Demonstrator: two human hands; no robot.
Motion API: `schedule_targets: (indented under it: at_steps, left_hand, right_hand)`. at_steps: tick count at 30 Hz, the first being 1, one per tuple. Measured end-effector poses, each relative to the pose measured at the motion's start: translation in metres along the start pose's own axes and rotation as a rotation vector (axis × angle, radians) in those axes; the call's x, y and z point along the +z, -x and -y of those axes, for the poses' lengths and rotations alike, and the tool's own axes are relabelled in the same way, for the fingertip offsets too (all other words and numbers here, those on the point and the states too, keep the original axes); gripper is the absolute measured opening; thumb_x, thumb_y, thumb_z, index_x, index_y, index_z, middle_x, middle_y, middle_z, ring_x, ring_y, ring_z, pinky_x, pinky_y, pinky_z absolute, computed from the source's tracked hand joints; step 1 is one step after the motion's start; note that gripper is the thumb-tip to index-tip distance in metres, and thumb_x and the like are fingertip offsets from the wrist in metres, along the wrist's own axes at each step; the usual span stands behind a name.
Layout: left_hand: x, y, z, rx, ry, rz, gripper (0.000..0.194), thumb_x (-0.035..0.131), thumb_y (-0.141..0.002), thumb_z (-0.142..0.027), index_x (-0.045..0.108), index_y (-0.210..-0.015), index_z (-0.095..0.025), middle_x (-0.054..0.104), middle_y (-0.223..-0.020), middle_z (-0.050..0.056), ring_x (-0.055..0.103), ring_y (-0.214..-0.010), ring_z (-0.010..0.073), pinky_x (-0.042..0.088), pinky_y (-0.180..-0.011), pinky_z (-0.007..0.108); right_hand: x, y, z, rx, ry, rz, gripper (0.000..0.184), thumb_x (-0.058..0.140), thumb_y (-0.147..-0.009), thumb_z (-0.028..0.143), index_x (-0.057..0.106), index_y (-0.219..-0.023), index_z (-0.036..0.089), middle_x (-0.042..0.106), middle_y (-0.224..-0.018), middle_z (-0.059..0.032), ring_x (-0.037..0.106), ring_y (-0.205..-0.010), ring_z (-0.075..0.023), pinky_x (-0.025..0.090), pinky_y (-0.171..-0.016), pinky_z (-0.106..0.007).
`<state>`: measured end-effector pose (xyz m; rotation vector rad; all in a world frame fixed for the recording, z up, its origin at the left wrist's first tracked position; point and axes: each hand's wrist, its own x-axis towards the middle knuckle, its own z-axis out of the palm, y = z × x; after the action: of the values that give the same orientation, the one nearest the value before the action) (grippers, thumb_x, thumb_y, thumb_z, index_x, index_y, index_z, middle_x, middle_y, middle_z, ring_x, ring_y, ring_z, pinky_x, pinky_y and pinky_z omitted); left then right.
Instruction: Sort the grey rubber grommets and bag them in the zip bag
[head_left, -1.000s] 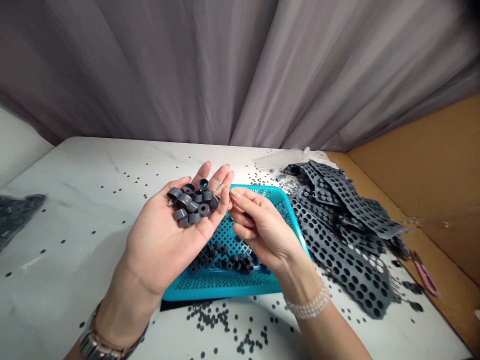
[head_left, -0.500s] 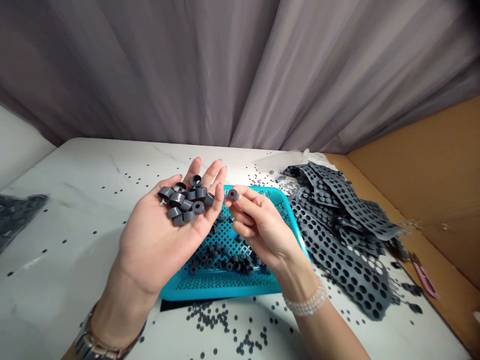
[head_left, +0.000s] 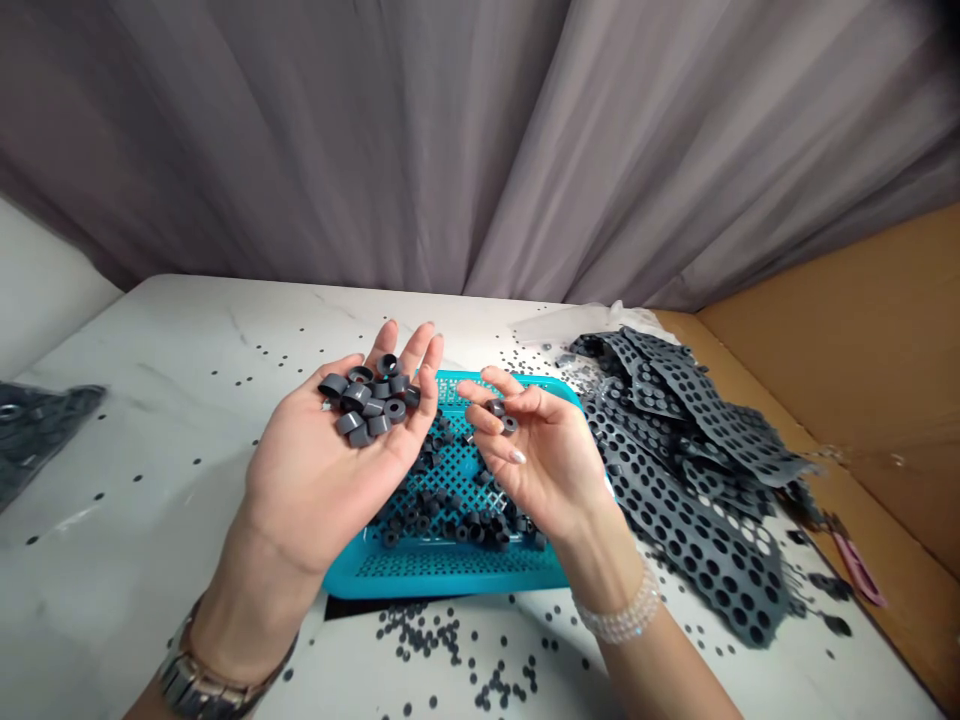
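My left hand (head_left: 322, 470) is palm up above the basket's left side, fingers stretched out and slightly cupped. A pile of small dark grey plastic caps (head_left: 371, 405), short cylinders, some showing a hollow end and some a holed end, rests in it. To its right, my right hand (head_left: 544, 450) is turned partly palm up, with two similar grey caps (head_left: 509, 425) held among its bent fingers. The hands are apart. Beneath them stands a turquoise perforated basket (head_left: 450, 582), with several more dark caps (head_left: 480, 528) scattered on its floor.
Perforated dark grey sheets (head_left: 690, 520) lie heaped at the right, near pink-handled scissors (head_left: 859, 568). Small black discs (head_left: 420, 632) dot the white marbled table (head_left: 172, 560). A clear bag of dark pieces (head_left: 45, 430) is at far left. A grey curtain (head_left: 450, 140) hangs behind.
My right hand has rolled palm upward and moved slightly right and down. The cap pinched at its fingertips has gone in among the fingers, where two caps now show. The left hand barely moved.
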<state>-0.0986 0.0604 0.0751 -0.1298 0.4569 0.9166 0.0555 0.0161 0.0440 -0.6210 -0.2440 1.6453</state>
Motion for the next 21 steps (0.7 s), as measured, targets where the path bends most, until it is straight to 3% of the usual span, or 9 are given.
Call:
schedule_targets:
  at_steps: [3,5,8,11,15,18,21]
  left_hand:
    - [0.000,-0.002,0.004,0.012,-0.016,-0.023,0.033,0.034,-0.091,-0.019,0.064,-0.106,-0.017,0.064,-0.121,0.013,0.061,-0.113,0.0225,0.057,-0.081,0.030]
    - [0.001,-0.003,0.008,0.022,-0.039,-0.038,0.035,0.034,-0.090,-0.016,0.063,-0.110,-0.015,0.065,-0.119,0.014,0.061,-0.113,0.0232,0.056,-0.085,0.033]
    - [0.003,-0.003,0.014,0.017,-0.087,-0.048,0.038,0.036,-0.088,-0.013,0.060,-0.116,-0.013,0.066,-0.118,0.015,0.060,-0.114,0.0245,0.054,-0.090,0.037]
    - [0.005,-0.002,0.020,0.018,-0.131,-0.059,0.041,0.036,-0.087,-0.013,0.057,-0.123,-0.011,0.065,-0.120,0.016,0.060,-0.114,0.0246,0.054,-0.090,0.036]
    - [0.006,-0.003,0.026,-0.003,-0.154,-0.108,0.043,0.036,-0.089,-0.013,0.054,-0.127,-0.010,0.066,-0.117,0.015,0.064,-0.106,0.0215,0.056,-0.085,0.032]
    - [0.005,-0.003,0.028,-0.044,-0.148,-0.077,0.043,0.036,-0.090,-0.015,0.051,-0.130,-0.009,0.065,-0.118,0.014,0.063,-0.106,0.0204,0.055,-0.084,0.029]
    - [0.005,-0.002,0.030,-0.083,-0.168,-0.030,0.044,0.034,-0.091,-0.016,0.047,-0.132,-0.009,0.062,-0.124,0.015,0.061,-0.111,0.0209,0.055,-0.086,0.028]
  right_hand:
    - [-0.003,-0.002,0.000,-0.050,-0.001,-0.145,0.021,0.046,-0.072,0.012,0.065,-0.080,0.011,0.066,-0.081,-0.0106,0.053,-0.064,-0.0104,0.043,-0.051,-0.018]
    - [-0.004,-0.002,0.000,-0.067,0.038,-0.164,0.021,0.046,-0.079,0.019,0.065,-0.080,0.010,0.062,-0.077,-0.0079,0.053,-0.064,-0.0104,0.042,-0.051,-0.019]
    - [-0.004,-0.001,0.000,-0.107,0.217,-0.090,0.019,0.052,-0.084,0.028,0.063,-0.078,0.014,0.044,-0.059,0.0030,0.036,-0.048,-0.0059,0.024,-0.041,-0.018]
    - [-0.002,0.003,0.001,-0.293,0.601,-0.101,0.013,0.062,-0.083,0.032,0.063,-0.081,0.019,0.028,-0.052,0.0085,0.020,-0.044,-0.0059,0.014,-0.041,-0.022]
    - [0.003,0.011,0.003,-0.576,1.135,-0.113,0.014,0.066,-0.082,0.028,0.068,-0.095,0.023,0.031,-0.050,0.0080,0.024,-0.047,-0.0086,0.020,-0.047,-0.026]
    - [0.005,0.015,0.004,-0.702,1.315,-0.057,0.014,0.063,-0.084,0.023,0.070,-0.096,0.024,0.035,-0.054,0.0063,0.028,-0.049,-0.0096,0.024,-0.050,-0.027]
    - [0.004,0.016,0.006,-0.738,1.425,-0.026,0.010,0.062,-0.086,0.022,0.070,-0.090,0.025,0.042,-0.057,0.0049,0.031,-0.051,-0.0095,0.025,-0.051,-0.028]
